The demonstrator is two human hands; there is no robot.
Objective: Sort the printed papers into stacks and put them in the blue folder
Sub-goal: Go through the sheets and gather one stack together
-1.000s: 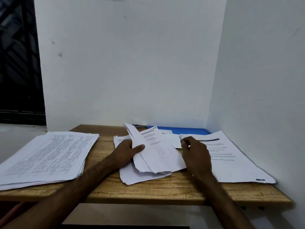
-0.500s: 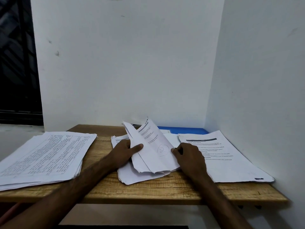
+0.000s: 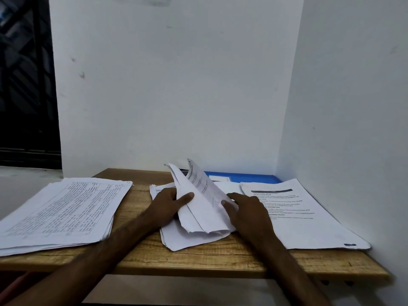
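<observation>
A loose middle pile of printed papers point(image 3: 189, 238) lies on the wooden table point(image 3: 220, 259). My left hand point(image 3: 170, 202) grips several lifted sheets point(image 3: 198, 208) from that pile, thumb on their front, holding them tilted up. My right hand point(image 3: 247, 208) rests on the right side of the same lifted sheets, fingers pressing their lower part. A thick stack with printed tables point(image 3: 64, 210) lies at the left. A flat stack with a dark header bar point(image 3: 295, 213) lies at the right. The blue folder point(image 3: 249, 178) lies flat at the back, partly covered by papers.
White walls close the table at the back and along the right side. A dark window grille point(image 3: 24, 85) stands at far left. The left stack overhangs the table's left edge. Bare wood shows along the front edge.
The lifted sheets have been raised steeper and folded toward the left. My right hand has moved left from the right stack onto the lifted sheets. My left hand kept its grip.
</observation>
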